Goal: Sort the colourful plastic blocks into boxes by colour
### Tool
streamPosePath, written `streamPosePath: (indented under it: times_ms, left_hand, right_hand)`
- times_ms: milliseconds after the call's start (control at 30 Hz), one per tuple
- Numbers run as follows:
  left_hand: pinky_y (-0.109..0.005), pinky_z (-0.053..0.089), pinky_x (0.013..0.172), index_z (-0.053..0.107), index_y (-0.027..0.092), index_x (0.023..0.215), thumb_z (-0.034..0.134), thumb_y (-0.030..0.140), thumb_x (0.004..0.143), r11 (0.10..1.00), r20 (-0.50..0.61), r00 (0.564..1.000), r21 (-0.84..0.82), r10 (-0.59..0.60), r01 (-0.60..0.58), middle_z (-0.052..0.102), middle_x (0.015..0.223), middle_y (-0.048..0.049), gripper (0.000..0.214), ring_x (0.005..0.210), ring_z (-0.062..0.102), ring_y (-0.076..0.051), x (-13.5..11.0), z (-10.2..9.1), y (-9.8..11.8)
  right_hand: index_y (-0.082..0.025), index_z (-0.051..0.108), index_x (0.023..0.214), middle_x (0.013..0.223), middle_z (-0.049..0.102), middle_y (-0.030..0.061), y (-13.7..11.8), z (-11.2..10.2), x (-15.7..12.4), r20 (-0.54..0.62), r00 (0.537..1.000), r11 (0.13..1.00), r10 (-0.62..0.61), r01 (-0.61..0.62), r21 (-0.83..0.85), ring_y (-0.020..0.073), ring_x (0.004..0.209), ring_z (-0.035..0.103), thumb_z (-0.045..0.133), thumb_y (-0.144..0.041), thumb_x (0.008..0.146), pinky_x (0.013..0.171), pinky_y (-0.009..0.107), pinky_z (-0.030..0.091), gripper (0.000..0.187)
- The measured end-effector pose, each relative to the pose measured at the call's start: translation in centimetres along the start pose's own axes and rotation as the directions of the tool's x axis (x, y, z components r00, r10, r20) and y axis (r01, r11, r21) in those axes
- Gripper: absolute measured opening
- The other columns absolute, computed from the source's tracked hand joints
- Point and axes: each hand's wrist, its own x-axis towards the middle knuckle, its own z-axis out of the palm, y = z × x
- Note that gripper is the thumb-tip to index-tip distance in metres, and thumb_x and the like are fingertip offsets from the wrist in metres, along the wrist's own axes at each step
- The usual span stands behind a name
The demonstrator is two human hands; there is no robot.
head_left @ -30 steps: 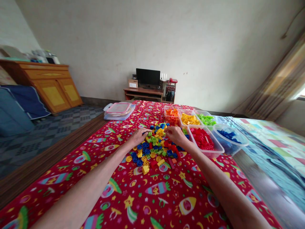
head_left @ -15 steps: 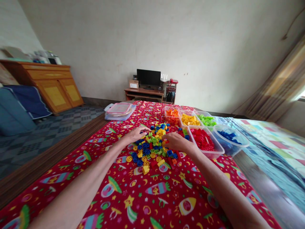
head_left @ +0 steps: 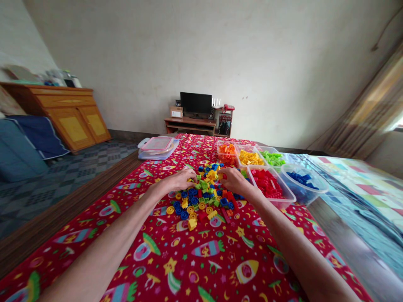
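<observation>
A loose pile of coloured toy building blocks (head_left: 204, 195) in blue, yellow, green, red and orange lies on the table. My left hand (head_left: 181, 179) is at the pile's upper left, palm down, fingers curled inward; a bit of yellow shows by its fingertips. Across the pile, my right hand (head_left: 235, 180) reaches in from the right with bent fingers, and a small orange-red bit shows near its thumb. Whether either hand has a firm hold is too small to make out. A yellow block (head_left: 192, 224) sits at the pile's near edge.
Right of the pile stand clear tubs with orange blocks (head_left: 227, 151), yellow blocks (head_left: 250, 157), green blocks (head_left: 273, 158), red blocks (head_left: 267, 184) and blue blocks (head_left: 302, 179). Stacked lids (head_left: 157, 147) lie at the far left of the red patterned cloth (head_left: 201, 268).
My left hand has drawn slightly nearer, its fingers curling more. My right hand has shifted a little away from me and its fingers have lifted off the blocks below.
</observation>
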Motion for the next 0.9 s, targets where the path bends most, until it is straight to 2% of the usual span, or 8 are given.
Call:
streamPosePath:
  times_ms: [167,300,433,633,767,900]
  left_hand:
    - [-0.03,0.045,0.088,0.068,0.021,0.076,0.059,0.041,0.081,0.999,-0.003,0.999,-0.021,0.041,-0.041,0.067,0.089,-0.0054,0.023,0.091,0.059,-0.02,0.1,-1.2,0.9]
    - [-0.03,0.048,0.081,0.067,0.019,0.085,0.057,0.041,0.081,0.997,-0.042,0.998,-0.064,-0.042,0.039,0.07,0.091,-0.0046,0.024,0.087,0.064,-0.02,0.0,-2.3,2.2]
    - [-0.029,0.05,0.073,0.064,0.018,0.085,0.057,0.04,0.08,0.985,-0.049,0.993,-0.138,-0.11,0.102,0.07,0.084,-0.0024,0.023,0.078,0.065,-0.018,0.0,-2.4,3.1]
    - [-0.029,0.05,0.067,0.062,0.018,0.08,0.057,0.045,0.078,0.978,-0.059,0.991,-0.177,-0.121,0.109,0.069,0.076,-0.0021,0.028,0.07,0.064,-0.018,0.0,-2.2,3.6]
    - [-0.028,0.051,0.067,0.06,0.018,0.08,0.058,0.05,0.076,0.964,-0.056,0.991,-0.244,-0.121,0.104,0.069,0.079,-0.003,0.032,0.072,0.064,-0.018,0.1,-2.1,3.8]
    - [-0.029,0.05,0.064,0.058,0.018,0.074,0.059,0.05,0.074,0.95,-0.072,0.99,-0.296,-0.12,0.094,0.066,0.072,-0.002,0.032,0.068,0.063,-0.017,0.4,-1.7,4.2]
  right_hand:
    - [-0.016,0.068,0.107,0.094,0.072,0.0097,0.1,0.1,-0.1,-0.051,0.999,0.999,0.007,-0.004,0.054,0.0207,0.087,0.065,0.057,-0.018,0.08,0.075,0.026,0.044,0.028]
    - [-0.019,0.068,0.107,0.093,0.072,0.0087,-0.2,-0.1,-0.3,-0.11,0.994,0.997,0.014,-0.005,0.079,0.0195,0.086,0.066,0.059,-0.025,0.084,0.078,0.027,0.044,0.026]
    - [-0.019,0.068,0.107,0.083,0.072,0.0077,-0.5,-0.4,-0.4,-0.103,0.994,0.997,0.039,-0.033,0.065,0.0189,0.078,0.066,0.057,-0.029,0.085,0.073,0.026,0.044,0.026]
    - [-0.018,0.067,0.106,0.088,0.072,0.008,-0.2,0.1,-0.2,-0.084,0.995,0.998,0.061,-0.058,0.037,0.0195,0.082,0.065,0.057,-0.026,0.083,0.072,0.025,0.043,0.026]
    - [-0.015,0.065,0.114,0.092,0.071,0.0082,0.0,0.7,0.0,-0.101,0.994,0.992,0.046,-0.034,0.119,0.0187,0.085,0.065,0.053,-0.015,0.08,0.073,0.024,0.044,0.036]
    - [-0.014,0.066,0.116,0.089,0.071,0.008,-0.4,0.7,0.2,-0.103,0.989,0.977,0.103,-0.081,0.196,0.0179,0.08,0.063,0.054,-0.011,0.075,0.071,0.025,0.044,0.042]
